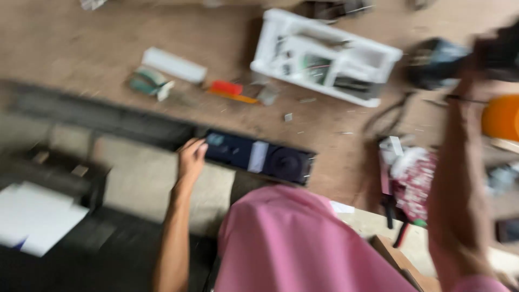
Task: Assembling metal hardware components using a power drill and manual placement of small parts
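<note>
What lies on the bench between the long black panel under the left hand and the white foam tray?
In the head view, only bare brown bench with small scraps lies between the black panel and the white foam tray. Left hand rests on the panel's end.
</note>
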